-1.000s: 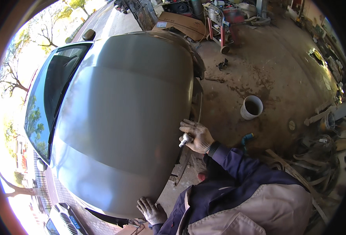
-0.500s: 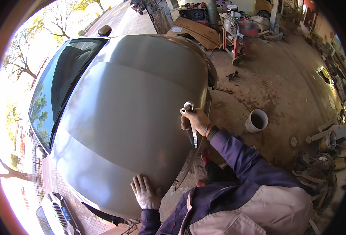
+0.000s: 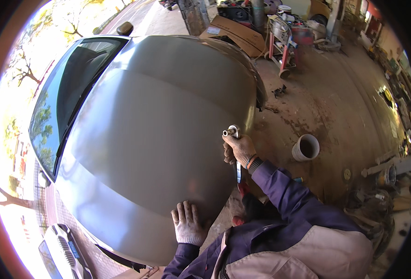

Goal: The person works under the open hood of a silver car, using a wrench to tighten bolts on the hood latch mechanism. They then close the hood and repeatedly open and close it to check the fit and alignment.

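Note:
My left hand [image 3: 189, 225], in a pale work glove, rests with fingers spread on the near part of the car's grey hood [image 3: 159, 135]. My right hand [image 3: 241, 149], gloved as well, is wrapped round a ratchet wrench [image 3: 238, 171]. The round ratchet head with a socket on it shows above my fist, and the shiny handle sticks out below. The fist is over the hood's front edge; whether it touches the hood I cannot tell. The hood lies down, its engine bay hidden.
A white bucket [image 3: 305, 148] stands on the stained floor to the right. Beyond it are a cart with red legs [image 3: 283, 49] and a flattened cardboard box [image 3: 235, 35]. Scrap parts [image 3: 372, 204] lie along the right. Another car [image 3: 66, 253] is parked outside at lower left.
My left hand has slid right across the hood toward its front edge. The right hand has shifted slightly right with the ratchet wrench still in it, and the view has moved a little.

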Demonstrator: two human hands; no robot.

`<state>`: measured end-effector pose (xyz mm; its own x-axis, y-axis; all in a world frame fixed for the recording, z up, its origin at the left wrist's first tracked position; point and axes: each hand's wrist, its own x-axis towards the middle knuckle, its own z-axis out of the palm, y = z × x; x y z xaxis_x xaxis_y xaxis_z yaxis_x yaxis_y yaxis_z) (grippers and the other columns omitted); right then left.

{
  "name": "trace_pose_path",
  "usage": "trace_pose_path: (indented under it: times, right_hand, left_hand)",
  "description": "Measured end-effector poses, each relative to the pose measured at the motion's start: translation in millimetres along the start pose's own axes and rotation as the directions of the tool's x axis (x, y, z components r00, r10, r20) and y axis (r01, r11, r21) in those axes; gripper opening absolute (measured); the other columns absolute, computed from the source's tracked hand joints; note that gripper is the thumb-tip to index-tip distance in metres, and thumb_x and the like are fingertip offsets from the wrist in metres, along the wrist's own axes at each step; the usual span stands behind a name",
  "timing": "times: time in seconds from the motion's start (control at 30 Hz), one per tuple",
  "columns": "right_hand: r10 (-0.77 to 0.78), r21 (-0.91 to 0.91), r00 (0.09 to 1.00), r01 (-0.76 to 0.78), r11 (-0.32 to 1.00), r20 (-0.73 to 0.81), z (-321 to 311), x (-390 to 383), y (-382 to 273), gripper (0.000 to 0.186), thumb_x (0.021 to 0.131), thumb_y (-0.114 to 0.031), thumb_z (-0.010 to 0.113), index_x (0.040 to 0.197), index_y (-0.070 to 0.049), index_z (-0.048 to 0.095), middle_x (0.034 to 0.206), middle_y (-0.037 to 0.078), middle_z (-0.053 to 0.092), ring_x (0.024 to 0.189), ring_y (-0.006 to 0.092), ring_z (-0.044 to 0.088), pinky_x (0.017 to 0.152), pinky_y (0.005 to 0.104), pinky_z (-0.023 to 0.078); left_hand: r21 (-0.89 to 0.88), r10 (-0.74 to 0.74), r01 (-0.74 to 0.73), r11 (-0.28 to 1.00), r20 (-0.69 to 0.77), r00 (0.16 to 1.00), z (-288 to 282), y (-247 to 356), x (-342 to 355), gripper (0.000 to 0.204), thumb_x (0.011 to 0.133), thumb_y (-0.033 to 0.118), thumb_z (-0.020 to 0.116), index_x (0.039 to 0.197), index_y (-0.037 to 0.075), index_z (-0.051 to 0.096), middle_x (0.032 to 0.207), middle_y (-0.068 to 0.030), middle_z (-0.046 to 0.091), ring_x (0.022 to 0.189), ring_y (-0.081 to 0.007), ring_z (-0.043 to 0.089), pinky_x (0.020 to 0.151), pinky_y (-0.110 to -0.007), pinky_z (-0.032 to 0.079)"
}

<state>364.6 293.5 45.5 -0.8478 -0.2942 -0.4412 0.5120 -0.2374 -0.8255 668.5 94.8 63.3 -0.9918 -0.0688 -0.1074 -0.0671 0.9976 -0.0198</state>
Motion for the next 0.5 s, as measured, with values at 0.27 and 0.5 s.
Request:
trace_pose_path:
  times: [0.27,0.5]
  right_hand:
    - [-0.068,-0.114,0.996,0.061,0.992,-0.058,5.7,-2.2,5.3,0.046,0.105,-0.048,0.077,0.081,-0.011,0.065,0.063,0.003,0.063,0.045,0.0213,0.062,0.041,0.0347,0.045]
    - [-0.092,-0.274,0.969,0.026,0.961,-0.231,-27.5,8.5,12.6,0.046,0.106,-0.052,0.077,0.083,-0.014,0.065,0.063,0.001,0.059,0.043,0.0195,0.054,0.043,0.0356,0.040]
  left_hand:
    - [-0.125,0.025,-0.057,0.991,-0.246,0.969,-15.5,-2.5,-6.7,0.088,0.088,0.053,0.085,0.152,-0.003,0.062,0.161,-0.0247,0.059,0.155,-0.0467,0.049,0.129,-0.063,0.037]
    - [-0.196,-0.127,0.056,0.979,-0.374,0.919,-0.6,-16.8,-38.3,0.079,0.101,0.052,0.074,0.160,0.001,0.061,0.171,-0.0217,0.055,0.162,-0.0404,0.046,0.136,-0.059,0.031]
